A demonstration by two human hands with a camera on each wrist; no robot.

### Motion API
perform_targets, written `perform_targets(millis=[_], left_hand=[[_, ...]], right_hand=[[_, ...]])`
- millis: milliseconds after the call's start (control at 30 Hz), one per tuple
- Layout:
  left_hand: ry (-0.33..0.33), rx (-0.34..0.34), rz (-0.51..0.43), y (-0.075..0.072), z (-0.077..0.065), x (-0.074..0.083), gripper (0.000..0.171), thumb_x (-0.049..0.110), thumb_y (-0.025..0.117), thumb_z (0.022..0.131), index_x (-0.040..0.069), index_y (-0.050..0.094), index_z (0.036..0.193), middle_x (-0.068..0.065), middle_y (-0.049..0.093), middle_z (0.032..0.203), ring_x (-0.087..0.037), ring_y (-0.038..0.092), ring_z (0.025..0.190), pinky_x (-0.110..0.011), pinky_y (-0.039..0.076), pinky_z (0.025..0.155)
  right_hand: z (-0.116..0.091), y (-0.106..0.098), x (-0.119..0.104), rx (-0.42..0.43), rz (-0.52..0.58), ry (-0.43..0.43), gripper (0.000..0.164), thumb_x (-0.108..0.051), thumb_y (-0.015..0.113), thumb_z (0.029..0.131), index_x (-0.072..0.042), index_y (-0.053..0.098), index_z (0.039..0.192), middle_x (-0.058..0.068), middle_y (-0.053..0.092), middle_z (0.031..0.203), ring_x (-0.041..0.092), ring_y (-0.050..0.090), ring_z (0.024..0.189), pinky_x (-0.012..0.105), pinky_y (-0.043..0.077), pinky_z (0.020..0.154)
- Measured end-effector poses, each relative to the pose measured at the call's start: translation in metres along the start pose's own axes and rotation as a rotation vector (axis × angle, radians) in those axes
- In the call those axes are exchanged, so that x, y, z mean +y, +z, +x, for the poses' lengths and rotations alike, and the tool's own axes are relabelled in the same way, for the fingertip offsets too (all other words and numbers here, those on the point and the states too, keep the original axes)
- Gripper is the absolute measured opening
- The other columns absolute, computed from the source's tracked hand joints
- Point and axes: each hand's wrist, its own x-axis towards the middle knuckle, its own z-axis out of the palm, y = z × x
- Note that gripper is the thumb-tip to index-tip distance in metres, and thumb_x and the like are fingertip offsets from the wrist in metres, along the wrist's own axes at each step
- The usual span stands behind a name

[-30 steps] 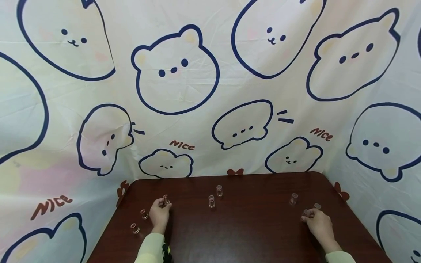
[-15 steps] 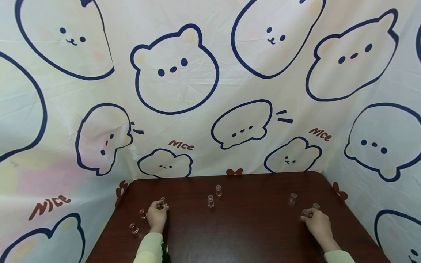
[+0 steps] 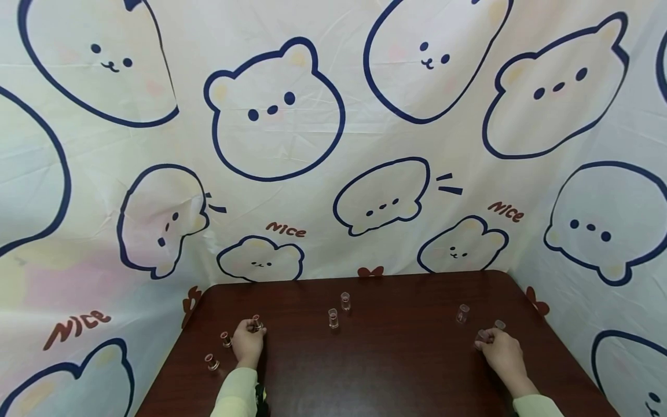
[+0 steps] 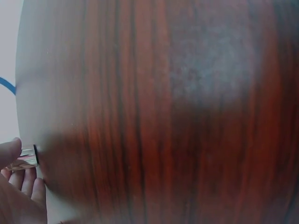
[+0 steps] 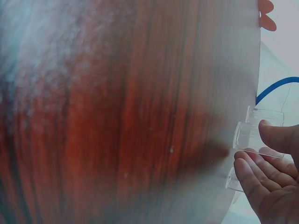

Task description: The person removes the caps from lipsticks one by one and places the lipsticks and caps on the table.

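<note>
At the table's left, my left hand (image 3: pixel 248 343) pinches a small reddish-tinted glass (image 3: pixel 257 322) between thumb and fingers. The left wrist view shows this glass (image 4: pixel 27 158) on its side relative to that camera, with a dark edge at its base end. Two similar reddish glasses (image 3: pixel 226 339) stand just left of the hand. Over on the right, my right hand (image 3: pixel 502 354) pinches a clear small glass (image 3: pixel 482 336); in the right wrist view the thumb lies over this glass (image 5: pixel 247 137) and the fingers under it. Another clear glass (image 3: pixel 499 325) stands right behind those fingers.
Two clear glasses (image 3: pixel 333 318) stand near the middle of the dark wooden table (image 3: pixel 375 370), towards its back. One more clear glass (image 3: pixel 462 313) is behind and left of my right hand. A cloth with bear drawings (image 3: pixel 323 145) hangs around the table's back and sides.
My left hand and its reddish glass have shifted slightly left and a little nearer to me, mostly over the first half second. My right hand has kept its hold and place.
</note>
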Motion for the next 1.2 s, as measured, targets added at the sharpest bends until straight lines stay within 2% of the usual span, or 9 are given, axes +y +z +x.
perform_targets(millis=[367,600,800,900,967,1033,1133,1200], left_hand=[[0.014,0.006,0.033,-0.006,-0.005,0.008,0.022,-0.003,0.073,0.079,-0.008,0.062,0.098,-0.028,0.066,0.095,-0.046,0.058,0.091,-0.055,0.041,0.082],[0.012,0.007,0.031,-0.007,-0.005,0.009,0.022,-0.003,0.073,0.078,-0.008,0.062,0.096,-0.027,0.067,0.093,-0.045,0.059,0.089,-0.055,0.041,0.081],[-0.019,-0.004,0.038,-0.005,-0.001,0.004,0.023,-0.003,0.074,0.078,-0.008,0.063,0.096,-0.027,0.067,0.093,-0.045,0.06,0.089,-0.054,0.041,0.081],[-0.023,-0.011,0.041,-0.004,0.001,0.003,0.024,-0.003,0.075,0.077,-0.009,0.063,0.097,-0.027,0.068,0.093,-0.045,0.061,0.089,-0.054,0.042,0.08],[-0.017,-0.018,0.043,-0.005,0.001,0.003,0.025,-0.003,0.076,0.076,-0.01,0.064,0.097,-0.026,0.068,0.092,-0.045,0.061,0.088,-0.054,0.043,0.079],[-0.011,-0.027,0.045,-0.005,0.002,0.004,0.026,-0.004,0.076,0.075,-0.01,0.064,0.098,-0.026,0.068,0.092,-0.045,0.062,0.088,-0.054,0.043,0.079],[-0.008,-0.037,0.048,-0.007,0.002,0.005,0.027,-0.004,0.076,0.075,-0.011,0.065,0.098,-0.027,0.068,0.091,-0.045,0.062,0.087,-0.055,0.043,0.079],[-0.012,-0.039,0.05,-0.007,0.002,0.004,0.027,-0.004,0.076,0.075,-0.011,0.065,0.098,-0.027,0.068,0.092,-0.046,0.062,0.088,-0.055,0.043,0.079]], right_hand=[[0.0,-0.003,0.001,-0.031,-0.003,0.003,0.046,-0.017,0.075,0.086,0.015,0.058,0.114,0.027,0.065,0.098,0.043,0.062,0.09,0.051,0.05,0.07],[-0.004,-0.009,-0.003,0.045,-0.011,-0.06,0.045,-0.015,0.073,0.086,0.015,0.057,0.116,0.029,0.065,0.1,0.045,0.062,0.093,0.054,0.05,0.072],[-0.009,-0.012,-0.022,0.116,-0.004,-0.097,0.048,-0.014,0.073,0.087,0.014,0.054,0.121,0.034,0.062,0.106,0.045,0.062,0.093,0.052,0.051,0.068],[-0.01,-0.012,-0.035,0.142,0.015,-0.126,0.049,-0.014,0.072,0.088,0.014,0.053,0.123,0.035,0.06,0.108,0.038,0.065,0.081,0.048,0.052,0.063],[-0.011,-0.011,-0.044,0.162,0.028,-0.152,0.048,-0.015,0.072,0.088,0.013,0.054,0.123,0.034,0.061,0.108,0.037,0.065,0.08,0.048,0.052,0.063],[-0.011,-0.007,-0.053,0.186,0.044,-0.187,0.046,-0.015,0.072,0.088,0.011,0.056,0.122,0.031,0.063,0.106,0.037,0.066,0.081,0.054,0.049,0.075],[-0.01,0.0,-0.068,0.214,0.047,-0.252,0.044,-0.016,0.073,0.088,0.008,0.058,0.121,0.027,0.066,0.104,0.04,0.064,0.091,0.058,0.047,0.08],[-0.01,0.007,-0.079,0.206,0.069,-0.281,0.043,-0.017,0.073,0.088,0.007,0.059,0.121,0.026,0.066,0.104,0.04,0.064,0.092,0.057,0.048,0.082]])
